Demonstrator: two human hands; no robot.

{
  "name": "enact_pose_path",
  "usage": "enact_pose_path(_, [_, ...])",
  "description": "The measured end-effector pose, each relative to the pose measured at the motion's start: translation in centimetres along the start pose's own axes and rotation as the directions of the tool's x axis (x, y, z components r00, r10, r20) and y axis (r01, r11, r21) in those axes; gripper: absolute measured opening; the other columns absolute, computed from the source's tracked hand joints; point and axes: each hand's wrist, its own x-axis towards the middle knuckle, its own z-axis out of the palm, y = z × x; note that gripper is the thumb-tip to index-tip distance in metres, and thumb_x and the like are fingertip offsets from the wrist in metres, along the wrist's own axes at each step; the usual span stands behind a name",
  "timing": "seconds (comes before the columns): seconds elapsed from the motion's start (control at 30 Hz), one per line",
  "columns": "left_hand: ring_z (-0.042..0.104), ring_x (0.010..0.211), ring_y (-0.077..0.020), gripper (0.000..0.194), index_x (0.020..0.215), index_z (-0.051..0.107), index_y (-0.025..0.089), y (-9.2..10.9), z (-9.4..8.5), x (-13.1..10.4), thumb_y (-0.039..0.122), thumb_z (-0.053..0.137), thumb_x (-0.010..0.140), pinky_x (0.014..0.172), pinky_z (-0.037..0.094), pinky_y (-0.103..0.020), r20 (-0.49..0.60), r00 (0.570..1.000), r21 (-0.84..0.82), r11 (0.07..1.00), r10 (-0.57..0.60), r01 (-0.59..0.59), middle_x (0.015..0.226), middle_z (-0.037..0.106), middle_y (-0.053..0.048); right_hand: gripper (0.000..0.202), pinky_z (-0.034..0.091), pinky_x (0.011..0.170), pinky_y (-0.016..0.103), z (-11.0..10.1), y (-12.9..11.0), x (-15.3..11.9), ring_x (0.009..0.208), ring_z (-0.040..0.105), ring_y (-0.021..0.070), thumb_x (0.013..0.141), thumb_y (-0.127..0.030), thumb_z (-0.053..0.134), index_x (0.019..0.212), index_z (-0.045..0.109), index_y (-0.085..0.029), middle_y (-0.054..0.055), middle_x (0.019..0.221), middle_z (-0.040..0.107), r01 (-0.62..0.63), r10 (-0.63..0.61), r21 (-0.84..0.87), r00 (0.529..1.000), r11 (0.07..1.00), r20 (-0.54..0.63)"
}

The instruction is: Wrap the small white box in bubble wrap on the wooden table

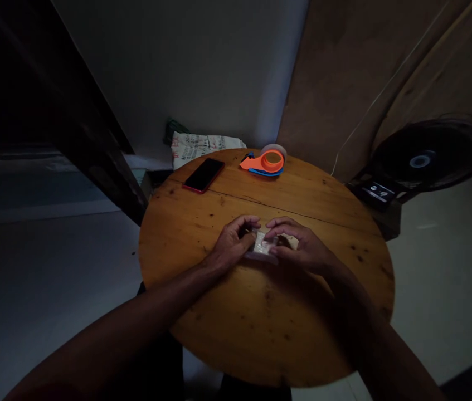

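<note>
A small whitish packet with a shiny, crinkled plastic-looking surface (263, 245) lies on the round wooden table (227, 312) between my hands. My left hand (236, 240) is closed on its left side, the thumb pressing on the top near that edge. On the opposite side, my right hand (298, 243) curls around the packet, with the thumb at the near right corner and the fingers bent over the far edge. What the packet contains cannot be made out.
At the table's far side sits an orange tape dispenser (252, 162) with a blue part. Left of it lies a dark-screened phone with a red edge (204, 175). Behind the table is a printed white sack (202, 146). A black fan (423, 159) stands to the right.
</note>
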Motion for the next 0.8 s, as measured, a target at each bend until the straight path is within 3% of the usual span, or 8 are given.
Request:
enact_pose_path(0.13, [0.059, 0.094, -0.0166, 0.035, 0.111, 0.058, 0.017, -0.1, 0.0, 0.0, 0.025, 0.063, 0.078, 0.081, 0.047, -0.027, 0.01, 1.0, 0.0, 1.0, -0.005, 0.005, 0.107, 0.063, -0.008, 0.011, 0.046, 0.093, 0.039, 1.2, 0.4, 0.2, 0.102, 0.06, 0.0202, 0.082, -0.031, 0.063, 0.086, 0.07, -0.023, 0.005, 0.104, 0.064, -0.013, 0.014, 0.01, 0.992, 1.0, -0.126])
enact_pose_path(0.3, [0.059, 0.093, -0.0168, 0.034, 0.11, 0.059, 0.016, -0.1, -0.1, 0.0, 0.026, 0.064, 0.077, 0.08, 0.047, -0.027, 0.016, 1.0, -0.009, 1.0, -0.02, 0.02, 0.107, 0.063, -0.008, 0.018, 0.048, 0.087, 0.037, 1.4, 0.6, 0.3, 0.093, 0.062, 0.0192, 0.087, -0.035, 0.056, 0.088, 0.066, -0.02, 0.005, 0.096, 0.068, -0.155, 0.214, 0.207, 0.929, 0.966, -0.303])
enact_pose_path(0.47, [0.059, 0.093, -0.0165, 0.034, 0.11, 0.059, 0.016, 0.0, 0.0, 0.0, 0.025, 0.062, 0.078, 0.08, 0.047, -0.027, 0.014, 1.0, 0.005, 1.0, -0.011, 0.011, 0.107, 0.063, -0.008, 0.022, 0.045, 0.094, 0.04, -0.2, 0.6, -0.3, 0.105, 0.059, 0.0218, 0.084, -0.039, 0.059, 0.097, 0.065, -0.022, 0.005, 0.11, 0.066, -0.173, 0.23, 0.264, 0.951, 0.949, -0.206])
enact_pose_path(0.63, [0.059, 0.092, -0.0166, 0.034, 0.11, 0.058, 0.016, 0.2, 0.0, 0.0, 0.027, 0.063, 0.077, 0.079, 0.047, -0.027, 0.016, 1.0, -0.004, 1.0, -0.016, 0.016, 0.106, 0.063, -0.008, 0.05, 0.047, 0.093, 0.041, -0.3, 0.3, -0.5, 0.11, 0.058, 0.0241, 0.07, -0.037, 0.073, 0.117, 0.059, -0.025, 0.006, 0.12, 0.062, -0.196, 0.204, 0.158, 0.979, 0.968, -0.031])
enact_pose_path(0.7, [0.059, 0.091, -0.0166, 0.034, 0.109, 0.059, 0.016, 0.3, 0.0, 0.0, 0.027, 0.064, 0.077, 0.079, 0.047, -0.027, 0.016, 1.0, -0.001, 1.0, -0.012, 0.012, 0.106, 0.064, -0.007, 0.045, 0.05, 0.087, 0.039, 0.2, 0.3, -0.3, 0.104, 0.061, 0.0225, 0.07, -0.036, 0.073, 0.112, 0.061, -0.024, 0.006, 0.115, 0.064, -0.219, 0.231, 0.154, 0.971, 0.963, -0.065])
enact_pose_path(0.8, [0.059, 0.092, -0.0168, 0.034, 0.109, 0.059, 0.017, 0.2, 0.0, 0.0, 0.027, 0.064, 0.076, 0.079, 0.047, -0.027, 0.014, 1.0, 0.007, 1.0, -0.012, 0.012, 0.107, 0.063, -0.007, 0.024, 0.051, 0.083, 0.036, 0.9, 0.4, 0.1, 0.094, 0.063, 0.02, 0.078, -0.036, 0.065, 0.096, 0.065, -0.021, 0.005, 0.102, 0.067, -0.226, 0.255, 0.166, 0.95, 0.96, -0.182])
